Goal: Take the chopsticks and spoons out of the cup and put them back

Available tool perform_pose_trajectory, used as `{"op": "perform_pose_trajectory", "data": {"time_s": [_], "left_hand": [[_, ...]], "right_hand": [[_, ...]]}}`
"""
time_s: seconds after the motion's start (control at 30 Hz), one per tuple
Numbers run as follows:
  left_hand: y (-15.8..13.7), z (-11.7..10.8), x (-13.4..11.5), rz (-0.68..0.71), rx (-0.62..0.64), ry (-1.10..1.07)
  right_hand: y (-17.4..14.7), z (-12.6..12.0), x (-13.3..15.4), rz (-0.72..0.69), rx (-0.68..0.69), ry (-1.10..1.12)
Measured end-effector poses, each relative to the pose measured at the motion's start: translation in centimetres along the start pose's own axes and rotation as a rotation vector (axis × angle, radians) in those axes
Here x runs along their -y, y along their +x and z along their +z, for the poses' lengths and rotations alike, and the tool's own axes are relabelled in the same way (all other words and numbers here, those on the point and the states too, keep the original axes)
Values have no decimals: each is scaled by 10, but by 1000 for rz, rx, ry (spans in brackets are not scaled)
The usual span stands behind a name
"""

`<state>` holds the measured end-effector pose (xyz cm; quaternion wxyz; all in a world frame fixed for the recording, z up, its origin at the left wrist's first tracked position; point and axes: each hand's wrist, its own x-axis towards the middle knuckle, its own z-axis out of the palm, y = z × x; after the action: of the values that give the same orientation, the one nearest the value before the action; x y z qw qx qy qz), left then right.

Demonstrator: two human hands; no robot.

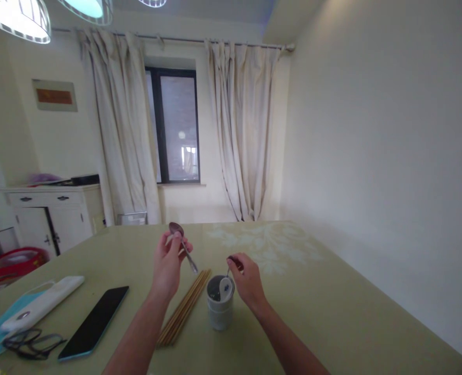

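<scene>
While the right hand (251, 280) pinches a utensil (228, 270), fingers (245, 258) partly hide it.

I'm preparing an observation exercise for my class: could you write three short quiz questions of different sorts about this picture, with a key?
1. What does the left hand hold up?
2. True or false: the chopsticks stand in the container.
3. Fill in: just right of the glasses in the picture lies a dark-screened ____.

Key:
1. A spoon.
2. False; they lie on the table beside it.
3. phone.
</scene>
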<state>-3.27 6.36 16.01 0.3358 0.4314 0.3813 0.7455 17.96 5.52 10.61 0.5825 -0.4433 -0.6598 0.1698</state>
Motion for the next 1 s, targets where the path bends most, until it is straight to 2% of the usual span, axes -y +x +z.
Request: {"op": "perform_pose_trajectory", "data": {"time_s": [0.07,0.17,0.23,0.33,0.5,0.67,0.73,0.8,0.87,0.93,1.0], "left_hand": [[13,-21,14,-56,10,184],[20,-53,51,-198,110,668],[16,-70,73,-256,160,830],[6,-82,92,-266,197,939],[-3,-81,103,-252,251,1072],[0,-81,110,-217,292,1102],[-1,-80,105,-157,255,1079],[-6,-75,93,-78,180,951],[-15,-67,77,-1,143,731],[-27,-58,63,34,192,558],[-36,-50,55,44,263,501]], "right_hand": [[2,-1,3,-9,15,-4],[10,-6,13,-50,31,-4],[18,-12,23,-92,21,-3],[36,-26,44,-142,-35,5],[68,-33,77,-164,-94,36],[81,-5,82,-141,34,67],[81,10,79,-108,87,64],[77,24,76,-62,127,37],[72,37,76,-25,154,6],[66,48,77,-9,180,-12],[61,54,78,-5,213,-19]]}}
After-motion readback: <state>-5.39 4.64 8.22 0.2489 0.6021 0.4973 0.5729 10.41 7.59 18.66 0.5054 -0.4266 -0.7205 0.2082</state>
